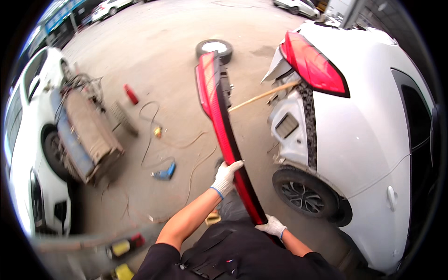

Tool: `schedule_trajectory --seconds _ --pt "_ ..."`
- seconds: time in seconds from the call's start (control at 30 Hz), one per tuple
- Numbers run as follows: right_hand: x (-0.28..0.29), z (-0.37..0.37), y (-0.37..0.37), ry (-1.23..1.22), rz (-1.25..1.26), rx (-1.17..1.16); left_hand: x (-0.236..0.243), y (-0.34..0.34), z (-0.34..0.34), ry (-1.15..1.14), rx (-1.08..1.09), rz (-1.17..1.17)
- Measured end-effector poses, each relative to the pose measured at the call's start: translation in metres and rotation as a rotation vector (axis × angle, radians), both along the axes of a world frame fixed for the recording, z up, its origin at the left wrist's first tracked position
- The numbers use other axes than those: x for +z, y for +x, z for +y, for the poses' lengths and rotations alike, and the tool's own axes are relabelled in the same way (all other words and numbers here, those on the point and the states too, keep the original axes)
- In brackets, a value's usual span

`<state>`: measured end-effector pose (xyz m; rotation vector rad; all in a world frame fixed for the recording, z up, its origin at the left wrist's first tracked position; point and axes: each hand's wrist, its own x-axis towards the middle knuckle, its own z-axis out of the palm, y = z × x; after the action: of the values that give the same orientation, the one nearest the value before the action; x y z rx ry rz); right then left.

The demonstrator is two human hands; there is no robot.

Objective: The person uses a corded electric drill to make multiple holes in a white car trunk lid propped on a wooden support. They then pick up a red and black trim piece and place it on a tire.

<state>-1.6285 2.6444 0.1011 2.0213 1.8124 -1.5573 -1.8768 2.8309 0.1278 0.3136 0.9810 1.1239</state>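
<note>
A long red and black tail light bar (226,137) stretches away from my body, its wide far end pointing up the picture. My left hand (227,177), in a white knit glove, is closed round the bar's middle. Near its close end my right hand (273,226), gloved the same way, grips the bar; some of its fingers are hidden behind it. To the right stands a white car (364,135) with its bumper off and a red tail light (313,65) fitted at its rear corner. A wooden pole (261,97) runs from the car's rear toward the bar.
A loose wheel (214,49) lies beyond the bar. On the concrete floor are a blue power tool (164,171), a red canister (131,94) and trailing cables (149,135). At left, a worn cart-like piece (91,126) stands against another white car (28,116). A dark wheel (305,193) sits at right.
</note>
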Motion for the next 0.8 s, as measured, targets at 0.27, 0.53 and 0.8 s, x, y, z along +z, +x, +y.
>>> schedule_trajectory --seconds 0.27,0.53,0.8 --pt "-0.017 0.291 -0.081 -0.02 0.15 -0.023 -0.032 -0.072 0.309 0.012 -0.093 0.074" --pt "0.005 0.49 -0.153 -0.176 0.095 -0.142 -0.029 -0.117 0.538 -0.097 -0.132 -0.033" --pt "-0.021 0.715 -0.289 -0.202 0.197 -0.401 -0.123 -0.215 0.805 -0.267 -0.403 -0.156"
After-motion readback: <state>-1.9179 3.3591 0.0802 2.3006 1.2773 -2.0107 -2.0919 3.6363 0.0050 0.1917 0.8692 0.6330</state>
